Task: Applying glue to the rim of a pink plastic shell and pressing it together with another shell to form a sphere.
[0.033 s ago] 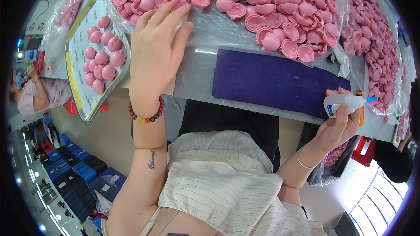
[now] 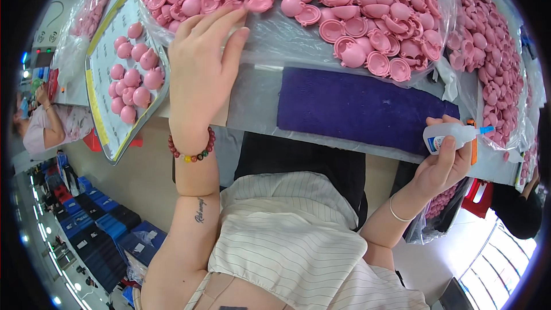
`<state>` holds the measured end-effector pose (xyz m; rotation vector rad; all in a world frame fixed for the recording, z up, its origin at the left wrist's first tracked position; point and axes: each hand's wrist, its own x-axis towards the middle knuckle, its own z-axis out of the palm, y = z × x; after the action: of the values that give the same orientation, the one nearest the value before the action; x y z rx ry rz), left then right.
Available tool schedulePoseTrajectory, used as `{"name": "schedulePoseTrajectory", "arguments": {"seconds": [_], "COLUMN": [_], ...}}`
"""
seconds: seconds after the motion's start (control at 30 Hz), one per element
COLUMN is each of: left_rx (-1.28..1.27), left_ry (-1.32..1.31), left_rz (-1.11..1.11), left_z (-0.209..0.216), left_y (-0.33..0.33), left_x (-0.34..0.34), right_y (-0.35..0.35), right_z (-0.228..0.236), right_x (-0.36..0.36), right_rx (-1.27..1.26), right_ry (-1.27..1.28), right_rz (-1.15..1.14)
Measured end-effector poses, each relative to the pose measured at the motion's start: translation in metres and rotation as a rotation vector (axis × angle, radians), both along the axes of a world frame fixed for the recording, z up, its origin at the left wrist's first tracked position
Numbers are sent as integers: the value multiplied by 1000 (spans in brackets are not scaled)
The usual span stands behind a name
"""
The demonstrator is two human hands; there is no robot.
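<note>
Glue bottle (image 2: 450,136) gripped in closed right hand (image 2: 445,163); left hand (image 2: 201,74) laid flat, empty, fingertips at pink shells (image 2: 344,17). Shells could be scattered if nudged.

On our counter (image 2: 258,95): shell pile (image 2: 344,17) behind the mat (image 2: 356,106); tray (image 2: 115,132) left of it; glue bottle (image 2: 450,136) at its right end.

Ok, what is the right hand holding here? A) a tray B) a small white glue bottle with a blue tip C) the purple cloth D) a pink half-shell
B: the right hand grips a small white glue bottle beside the purple cloth, not touching any pink half-shells.
</note>
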<state>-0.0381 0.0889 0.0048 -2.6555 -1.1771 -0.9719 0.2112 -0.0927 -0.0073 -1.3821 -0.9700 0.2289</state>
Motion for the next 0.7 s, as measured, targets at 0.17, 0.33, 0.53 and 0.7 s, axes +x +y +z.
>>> {"name": "schedulePoseTrajectory", "arguments": {"seconds": [0.17,0.33,0.53,0.7], "left_rx": [-99,-320,-722,-848], "left_ry": [-52,-235,-876,-781], "left_rz": [39,136,-564,-798], "left_z": [3,6,24,2], "left_y": [-6,-10,-63,-88], "left_x": [2,7,24,42], "right_y": [0,3,-5,-5], "right_z": [1,2,22,21], "right_x": [-3,-2,-44,-72], "right_rx": [-38,49,93,13], "right_ry": [-27,-11,359,831], "right_rz": [-7,-28,185,614]}}
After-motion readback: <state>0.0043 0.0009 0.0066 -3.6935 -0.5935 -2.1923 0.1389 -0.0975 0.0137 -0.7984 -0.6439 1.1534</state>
